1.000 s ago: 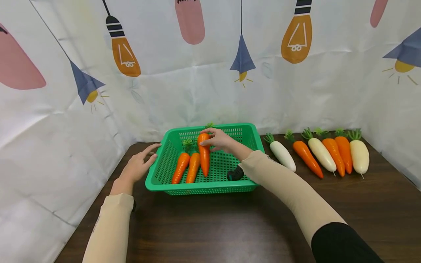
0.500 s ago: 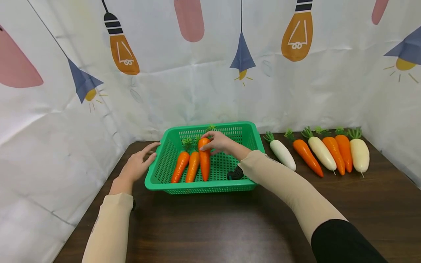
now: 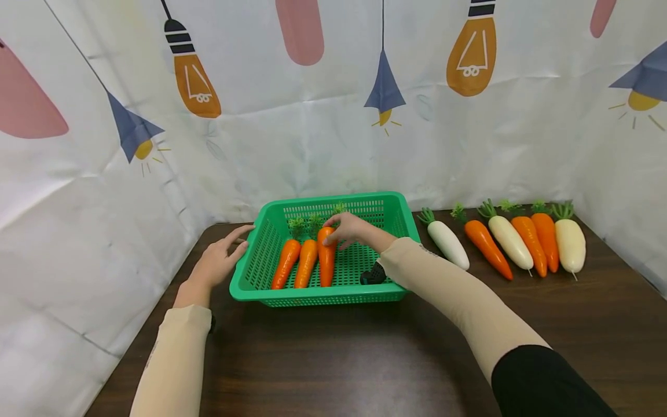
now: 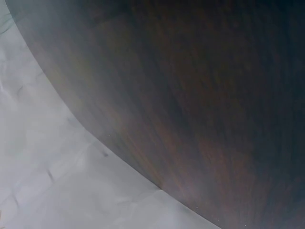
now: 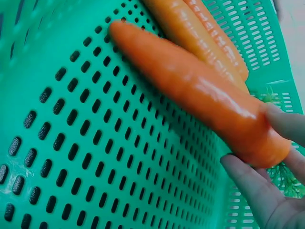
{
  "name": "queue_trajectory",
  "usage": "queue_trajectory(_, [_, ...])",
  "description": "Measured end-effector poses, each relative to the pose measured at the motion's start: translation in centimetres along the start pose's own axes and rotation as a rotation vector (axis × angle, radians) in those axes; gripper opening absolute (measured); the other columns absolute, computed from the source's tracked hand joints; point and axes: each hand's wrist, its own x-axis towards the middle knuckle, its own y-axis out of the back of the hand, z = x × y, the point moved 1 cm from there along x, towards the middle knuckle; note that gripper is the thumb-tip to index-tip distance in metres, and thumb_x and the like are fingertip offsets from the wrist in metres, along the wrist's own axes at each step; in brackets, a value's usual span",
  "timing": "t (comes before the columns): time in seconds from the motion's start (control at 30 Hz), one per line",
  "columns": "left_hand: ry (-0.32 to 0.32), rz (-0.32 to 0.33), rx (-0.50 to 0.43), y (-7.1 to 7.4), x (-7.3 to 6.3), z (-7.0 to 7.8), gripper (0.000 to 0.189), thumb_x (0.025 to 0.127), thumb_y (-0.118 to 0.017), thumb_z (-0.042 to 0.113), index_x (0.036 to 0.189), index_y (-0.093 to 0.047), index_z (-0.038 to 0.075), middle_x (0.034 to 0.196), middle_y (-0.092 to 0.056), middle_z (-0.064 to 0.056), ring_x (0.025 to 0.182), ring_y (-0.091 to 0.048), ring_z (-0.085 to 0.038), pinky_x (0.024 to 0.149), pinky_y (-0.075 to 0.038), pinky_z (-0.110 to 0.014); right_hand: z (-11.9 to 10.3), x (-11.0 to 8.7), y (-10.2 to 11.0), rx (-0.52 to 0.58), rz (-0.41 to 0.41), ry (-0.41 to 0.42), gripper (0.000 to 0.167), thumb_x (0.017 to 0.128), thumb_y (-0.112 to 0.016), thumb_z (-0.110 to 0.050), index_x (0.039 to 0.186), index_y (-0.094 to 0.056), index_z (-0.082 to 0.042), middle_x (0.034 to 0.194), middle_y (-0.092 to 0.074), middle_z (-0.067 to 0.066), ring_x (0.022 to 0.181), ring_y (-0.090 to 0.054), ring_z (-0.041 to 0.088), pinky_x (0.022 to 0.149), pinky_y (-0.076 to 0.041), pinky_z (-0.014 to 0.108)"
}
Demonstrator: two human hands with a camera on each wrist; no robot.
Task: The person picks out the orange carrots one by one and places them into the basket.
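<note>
In the head view my right hand (image 3: 350, 228) holds an orange carrot (image 3: 326, 260) by its thick end, inside a green plastic basket (image 3: 323, 295). Seen from the right wrist, the thumb lies on top of this carrot (image 5: 190, 90) and the fingers are beneath it. Its tip points toward the near wall. Two more carrots (image 3: 286, 263) (image 3: 305, 263) lie side by side to its left, leafy tops toward the back. My left hand (image 3: 215, 263) touches the basket's left rim with loosely extended fingers. The left wrist view catches only the table edge and white cloth.
On the dark wooden table (image 3: 312, 359), right of the basket, a row alternates white radishes (image 3: 448, 245) and several carrots (image 3: 488, 249). White patterned cloth (image 3: 333, 139) closes off the back and sides. A black wrist device (image 3: 373, 275) shows below my right wrist.
My right hand has lowered the carrot into the basket beside the other two, then shifted slightly right. My left hand has stayed at the rim.
</note>
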Motion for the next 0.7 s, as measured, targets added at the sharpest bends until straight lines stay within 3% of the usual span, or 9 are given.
queue_trajectory(0.33, [0.002, 0.000, 0.000, 0.06, -0.13, 0.05, 0.053, 0.111, -0.043, 0.040, 0.159, -0.039, 0.017, 0.131, -0.061, -0.028, 0.113, -0.062, -0.048, 0.089, -0.047, -0.067, 0.08, 0.00, 0.15, -0.130, -0.046, -0.053, 0.055, 0.096, -0.069, 0.002, 0.147, -0.051, -0.005, 0.126, -0.060, 0.022, 0.106, -0.065, 0.036, 0.087, -0.058, 0.046])
queue_trajectory(0.7, [0.005, 0.001, -0.004, -0.01, -0.16, 0.01, 0.053, 0.111, -0.043, 0.040, 0.159, -0.039, 0.017, 0.131, -0.061, -0.029, 0.114, -0.061, -0.049, 0.089, -0.047, -0.067, 0.34, -0.14, 0.41, -0.283, -0.109, -0.083, 0.049, 0.098, -0.070, -0.007, 0.145, -0.055, -0.008, 0.130, -0.060, 0.018, 0.111, -0.064, 0.033, 0.088, -0.057, 0.043])
